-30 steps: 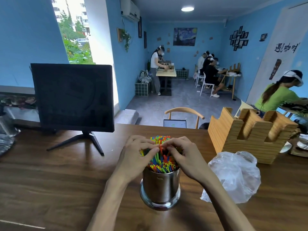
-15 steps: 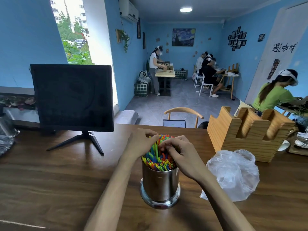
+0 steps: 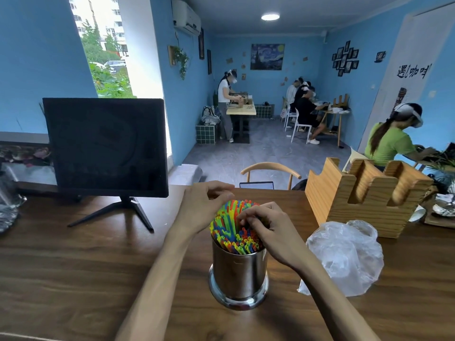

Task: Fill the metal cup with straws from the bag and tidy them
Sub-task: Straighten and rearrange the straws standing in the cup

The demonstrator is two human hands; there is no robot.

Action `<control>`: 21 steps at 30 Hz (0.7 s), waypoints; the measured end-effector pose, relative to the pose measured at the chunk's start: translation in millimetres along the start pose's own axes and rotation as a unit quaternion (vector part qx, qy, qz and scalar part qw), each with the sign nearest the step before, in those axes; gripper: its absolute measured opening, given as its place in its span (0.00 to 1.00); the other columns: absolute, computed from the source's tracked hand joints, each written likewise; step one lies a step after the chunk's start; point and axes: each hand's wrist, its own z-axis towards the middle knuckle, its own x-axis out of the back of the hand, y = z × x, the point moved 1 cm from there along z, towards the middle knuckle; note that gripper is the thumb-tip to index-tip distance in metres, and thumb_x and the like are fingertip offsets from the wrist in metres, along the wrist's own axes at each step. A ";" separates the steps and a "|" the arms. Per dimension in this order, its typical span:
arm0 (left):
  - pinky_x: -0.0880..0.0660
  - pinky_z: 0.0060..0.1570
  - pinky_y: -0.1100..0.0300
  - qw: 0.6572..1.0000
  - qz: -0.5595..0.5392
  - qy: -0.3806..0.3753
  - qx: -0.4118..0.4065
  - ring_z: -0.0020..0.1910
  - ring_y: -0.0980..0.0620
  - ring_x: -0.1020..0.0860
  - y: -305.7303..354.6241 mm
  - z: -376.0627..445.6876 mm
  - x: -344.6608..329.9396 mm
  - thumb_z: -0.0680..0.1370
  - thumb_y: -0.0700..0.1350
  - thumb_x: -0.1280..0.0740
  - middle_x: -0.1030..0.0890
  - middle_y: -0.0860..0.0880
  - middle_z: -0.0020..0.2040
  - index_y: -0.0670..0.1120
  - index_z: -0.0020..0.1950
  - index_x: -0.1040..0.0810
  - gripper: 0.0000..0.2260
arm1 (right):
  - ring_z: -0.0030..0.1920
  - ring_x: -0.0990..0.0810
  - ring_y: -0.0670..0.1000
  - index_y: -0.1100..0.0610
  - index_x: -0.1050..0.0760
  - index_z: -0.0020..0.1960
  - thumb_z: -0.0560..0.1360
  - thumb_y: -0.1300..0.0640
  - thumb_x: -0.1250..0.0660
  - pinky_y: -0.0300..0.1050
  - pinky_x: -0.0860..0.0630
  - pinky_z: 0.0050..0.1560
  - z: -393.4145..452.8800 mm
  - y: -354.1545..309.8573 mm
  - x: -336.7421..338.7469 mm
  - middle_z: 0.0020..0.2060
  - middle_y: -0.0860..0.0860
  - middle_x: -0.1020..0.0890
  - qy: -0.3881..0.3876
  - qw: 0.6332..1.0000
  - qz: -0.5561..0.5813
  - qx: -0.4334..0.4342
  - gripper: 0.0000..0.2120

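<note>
standing upright near the middle of the dark brown wooden table (image 3: 73, 267), toward its near edge, the shiny cylindrical metal cup (image 3: 239, 274) holds a dense bundle of bright plastic straws (image 3: 234, 230) in green, yellow, blue, red and orange, their tops fanning out above the rim and leaning toward the far edge. the left hand (image 3: 204, 210) sits against the left side of the bundle, fingers curled around the upper ends of the straws on their far side, cupping them. the right hand (image 3: 268, 227) comes in from the right, fingers bent down into the tops of the straws and pinching among them; which single straws it has hold of cannot be told. both forearms stretch in from the near edge, one on each side of the cup.

just right of the cup lies the crumpled clear plastic bag (image 3: 344, 257), slumped on the wood, touching the right forearm or very close to it; whether any straws are in it cannot be seen. behind the bag, toward the far right corner, stands a pale wooden block holder with deep u-shaped slots (image 3: 364, 190). toward the far left edge stands a dark square monitor on a black splayed-leg stand (image 3: 105, 146), screen off. beyond the far edge the curved back of a light wooden chair (image 3: 270, 168) shows.
</note>
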 end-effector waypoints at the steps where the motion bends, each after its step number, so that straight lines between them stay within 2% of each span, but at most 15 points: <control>1: 0.28 0.48 0.77 1.000 0.008 -0.004 -0.027 0.49 0.69 0.19 4.0 -1.0 2.4 0.78 0.44 0.26 0.15 0.63 0.47 0.55 0.54 0.14 0.07 | 0.57 0.28 0.40 0.41 0.17 0.50 0.82 0.58 0.35 0.42 0.29 0.60 0.2 -0.1 1.3 0.45 0.36 0.16 -0.007 1.000 -0.003 -0.002 0.13; 3: 0.28 0.51 0.77 0.998 0.010 0.002 -0.069 0.52 0.69 0.20 12.8 -3.0 6.7 0.80 0.45 0.28 0.15 0.63 0.49 0.56 0.55 0.14 0.07 | 0.58 0.26 0.39 0.40 0.18 0.52 0.82 0.57 0.34 0.40 0.28 0.59 1.8 -1.7 4.8 0.47 0.37 0.16 -0.012 1.000 -0.004 -0.003 0.12; 6: 0.24 0.54 0.70 0.993 -0.030 0.044 -0.106 0.52 0.63 0.17 26.2 -5.1 11.8 0.79 0.44 0.27 0.14 0.63 0.49 0.60 0.52 0.14 0.09 | 0.56 0.21 0.37 0.41 0.19 0.55 0.80 0.55 0.31 0.29 0.29 0.54 7.3 -9.8 9.3 0.50 0.36 0.17 0.032 0.999 0.026 0.017 0.09; 8: 0.22 0.55 0.66 0.985 -0.074 0.073 -0.138 0.51 0.61 0.16 37.1 -7.5 14.3 0.79 0.42 0.27 0.14 0.63 0.48 0.61 0.51 0.15 0.12 | 0.58 0.21 0.36 0.43 0.21 0.62 0.78 0.50 0.28 0.27 0.29 0.56 11.8 -16.1 7.9 0.54 0.37 0.17 0.043 0.998 0.044 0.024 0.13; 10: 0.21 0.55 0.64 0.973 -0.116 0.105 -0.171 0.51 0.58 0.15 49.5 -9.9 17.2 0.79 0.41 0.27 0.13 0.60 0.48 0.61 0.52 0.15 0.12 | 0.61 0.23 0.35 0.43 0.22 0.66 0.78 0.48 0.28 0.30 0.29 0.61 15.2 -22.3 2.4 0.57 0.35 0.18 0.028 0.998 0.039 0.025 0.17; 13: 0.20 0.53 0.63 0.949 -0.193 0.152 -0.196 0.51 0.54 0.14 65.3 -11.8 22.7 0.79 0.45 0.28 0.12 0.56 0.50 0.61 0.53 0.14 0.10 | 0.58 0.21 0.37 0.46 0.17 0.59 0.79 0.51 0.28 0.34 0.27 0.59 18.3 -27.6 -6.9 0.52 0.36 0.16 0.035 0.998 0.026 0.039 0.10; 16: 0.20 0.51 0.63 0.945 -0.215 0.157 -0.189 0.49 0.52 0.14 69.0 -12.9 26.3 0.78 0.44 0.26 0.12 0.55 0.49 0.59 0.56 0.15 0.11 | 0.48 0.16 0.40 0.50 0.16 0.54 0.80 0.55 0.30 0.36 0.23 0.54 17.9 -28.5 -7.8 0.43 0.42 0.13 0.043 0.995 0.089 0.034 0.05; 18: 0.20 0.49 0.64 0.953 -0.220 0.125 -0.163 0.47 0.51 0.13 65.9 -14.1 27.0 0.76 0.39 0.25 0.13 0.53 0.47 0.56 0.58 0.16 0.15 | 0.45 0.14 0.42 0.49 0.16 0.54 0.81 0.55 0.30 0.36 0.22 0.53 16.3 -29.0 -4.7 0.44 0.43 0.12 0.032 0.993 0.106 0.034 0.05; 21: 0.20 0.46 0.65 0.961 -0.219 0.102 -0.137 0.44 0.49 0.13 59.9 -16.1 28.1 0.75 0.38 0.24 0.14 0.50 0.46 0.52 0.59 0.18 0.15 | 0.41 0.13 0.48 0.49 0.16 0.53 0.81 0.54 0.31 0.34 0.22 0.50 13.4 -29.7 0.1 0.50 0.44 0.12 0.000 0.994 0.102 0.033 0.05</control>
